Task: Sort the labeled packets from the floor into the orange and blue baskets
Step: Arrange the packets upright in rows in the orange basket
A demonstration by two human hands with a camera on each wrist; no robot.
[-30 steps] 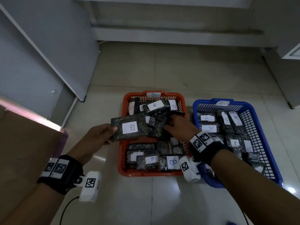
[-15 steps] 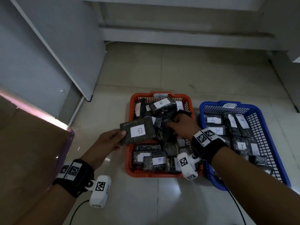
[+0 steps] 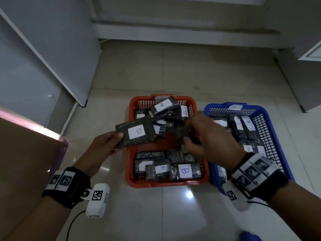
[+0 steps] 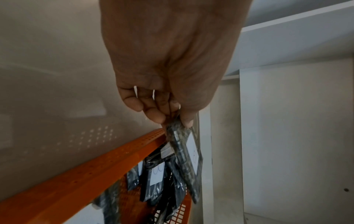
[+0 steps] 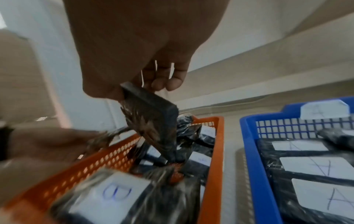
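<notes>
My left hand (image 3: pixel 106 143) pinches the left end of a dark packet labeled B (image 3: pixel 137 133), held flat over the left side of the orange basket (image 3: pixel 166 183); the wrist view shows the same packet (image 4: pixel 186 157) between thumb and fingers. My right hand (image 3: pixel 206 136) grips another dark packet (image 3: pixel 183 133) above the basket's middle; that packet (image 5: pixel 153 125) hangs tilted from thumb and fingers, its label hidden. Several B packets lie in the orange basket (image 5: pixel 107 159). The blue basket (image 3: pixel 271 134) to the right holds several A packets (image 5: pixel 316 166).
A brown cardboard box (image 3: pixel 26 171) stands at the left, close to my left forearm. White cabinet panels (image 3: pixel 52 49) rise at the back left and a cabinet corner (image 3: pixel 311 53) at the right. Bare tiled floor (image 3: pixel 165 70) lies beyond the baskets.
My right hand has lifted up from the orange basket's pile with a dark packet in its fingers. The left hand still holds the B packet in about the same place.
</notes>
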